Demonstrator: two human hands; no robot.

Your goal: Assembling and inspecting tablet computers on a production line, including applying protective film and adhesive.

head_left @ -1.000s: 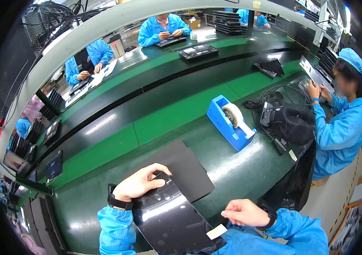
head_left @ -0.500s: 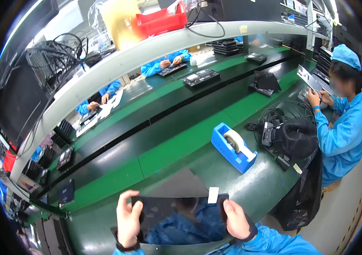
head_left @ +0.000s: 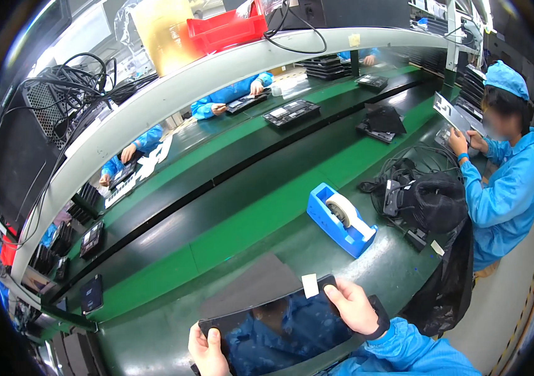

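Head view. Both hands hold a glossy black tablet-like panel point(head_left: 279, 326) at 6 o'clock, low in frame, raised above the green counter point(head_left: 248, 225) and tilted up toward the camera; its face mirrors a blue-clad figure. Left hand point(head_left: 207, 351) grips the panel's lower left corner, thumb on the glass, the other fingers wrapped behind. Right hand point(head_left: 353, 307) grips the upper right edge, thumb on the front, fingers curled around the rim; black wrist strap point(head_left: 380, 316) at the cuff of a blue sleeve point(head_left: 417, 351). A small white tab point(head_left: 310, 285) sticks up from the panel's top edge, just left of the right thumb. Behind the panel, toward 12 o'clock, a dark grey mat point(head_left: 254, 282) lies flat on the counter, partly hidden by the panel.

Blue tape dispenser point(head_left: 341, 219) with a white roll sits on the counter at 2 o'clock from the panel, well apart. At 3 o'clock of the dispenser, a heap of black cables and a black bag point(head_left: 430, 200). A black conveyor strip point(head_left: 235, 194) runs diagonally through the middle of the counter.

At 2 o'clock in frame, a co-worker in a blue coat and cap point(head_left: 505, 182) handles a flat part at the counter edge. At 11–12 o'clock, more blue-sleeved workers point(head_left: 229, 94) across the line with dark boards. A grey overhead shelf point(head_left: 173, 94) arcs across, carrying a red bin point(head_left: 229, 28) and tangled cables point(head_left: 85, 75).
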